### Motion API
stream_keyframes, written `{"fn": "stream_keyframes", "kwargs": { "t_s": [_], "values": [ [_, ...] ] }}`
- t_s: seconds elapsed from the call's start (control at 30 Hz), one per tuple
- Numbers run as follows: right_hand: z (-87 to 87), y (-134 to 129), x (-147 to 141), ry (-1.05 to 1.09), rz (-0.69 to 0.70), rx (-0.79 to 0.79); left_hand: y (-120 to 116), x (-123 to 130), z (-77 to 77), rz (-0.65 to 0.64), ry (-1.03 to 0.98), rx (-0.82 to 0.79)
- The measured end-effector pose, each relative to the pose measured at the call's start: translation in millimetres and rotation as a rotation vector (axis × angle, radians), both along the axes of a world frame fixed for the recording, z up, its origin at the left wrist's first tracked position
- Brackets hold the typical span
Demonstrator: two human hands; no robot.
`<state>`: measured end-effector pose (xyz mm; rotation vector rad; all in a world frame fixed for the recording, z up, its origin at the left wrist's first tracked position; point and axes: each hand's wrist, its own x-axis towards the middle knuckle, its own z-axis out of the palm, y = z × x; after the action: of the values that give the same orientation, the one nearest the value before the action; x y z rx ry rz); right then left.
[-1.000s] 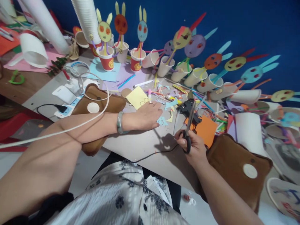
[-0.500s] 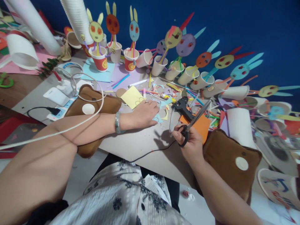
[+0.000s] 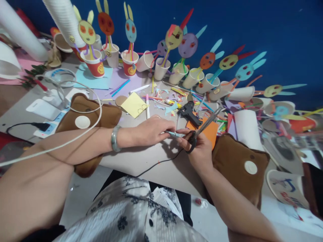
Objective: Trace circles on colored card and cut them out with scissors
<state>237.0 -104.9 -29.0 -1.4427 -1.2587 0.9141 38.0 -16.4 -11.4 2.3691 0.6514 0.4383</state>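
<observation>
Between my two hands is a small light-blue paper piece (image 3: 174, 134). My left hand (image 3: 153, 130) pinches it at its left end. My right hand (image 3: 200, 149) has its fingers through the black handles of a pair of scissors (image 3: 205, 124), whose blades point up and away to the right. The thumb and fingertips of that hand also reach the paper's right end. Just beyond lies a black glue gun (image 3: 190, 112), beside an orange paper sheet (image 3: 209, 129). A yellow paper square (image 3: 133, 105) with drawn round outlines lies behind my left hand.
Paper cups (image 3: 130, 64) with rabbit-faced paper figures line the blue wall. Paper scraps (image 3: 161, 94) and markers litter the table. Brown cushions (image 3: 239, 168) flank my arms. A white cable (image 3: 75, 139) crosses my left forearm; a black cord (image 3: 156, 164) runs along the front.
My left hand has lifted from the scraps with the light-blue paper piece and moved over to my right hand. The scissors stay in my right hand. The whole view has shifted slightly.
</observation>
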Motion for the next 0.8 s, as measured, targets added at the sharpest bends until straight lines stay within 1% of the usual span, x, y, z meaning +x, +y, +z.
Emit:
{"fn": "stream_keyframes", "kwargs": {
  "t_s": [0.07,0.13,0.17,0.23,0.3,0.33,0.37,0.4,0.43,0.53,0.63,0.7,0.8],
  "values": [
    [-3.1,-1,1,0.019,0.005,0.046,-5,0,-2.4,0.03,-0.062,-0.057],
    [-5.3,-2,2,0.029,0.01,0.097,-6,0,-5.0,0.059,-0.135,-0.19],
    [-5.7,-3,2,0.028,0.011,0.117,-5,1,-5.8,0.068,-0.174,-0.293],
    [-5.0,-4,2,0.014,0.005,0.146,-2,2,-5.9,0.07,-0.234,-0.561],
    [-3.2,-5,1,-0.011,-0.008,0.169,2,3,-4.1,0.082,-0.266,-0.838],
    [-2.3,-5,1,-0.024,-0.016,0.178,3,4,-2.8,0.091,-0.273,-0.949],
    [-1.7,-5,0,-0.037,-0.024,0.185,5,4,-1.4,0.098,-0.276,-1.026],
    [-1.4,-6,-1,-0.048,-0.03,0.187,6,4,0.0,0.1,-0.277,-1.063],
    [-1.5,-6,-1,-0.057,-0.034,0.188,6,5,1.1,0.097,-0.279,-1.065],
    [-3.7,-8,-2,-0.073,-0.033,0.192,5,4,3.1,0.067,-0.271,-0.969],
    [-6.2,-7,0,-0.079,-0.056,0.195,4,3,3.7,0.063,-0.283,-0.903],
    [-6.2,-6,1,-0.074,-0.056,0.169,4,3,4.6,0.089,-0.34,-0.863],
    [-2.8,-3,3,-0.063,0.052,0.111,6,2,7.7,0.193,-0.479,-0.786]
  ]
}}
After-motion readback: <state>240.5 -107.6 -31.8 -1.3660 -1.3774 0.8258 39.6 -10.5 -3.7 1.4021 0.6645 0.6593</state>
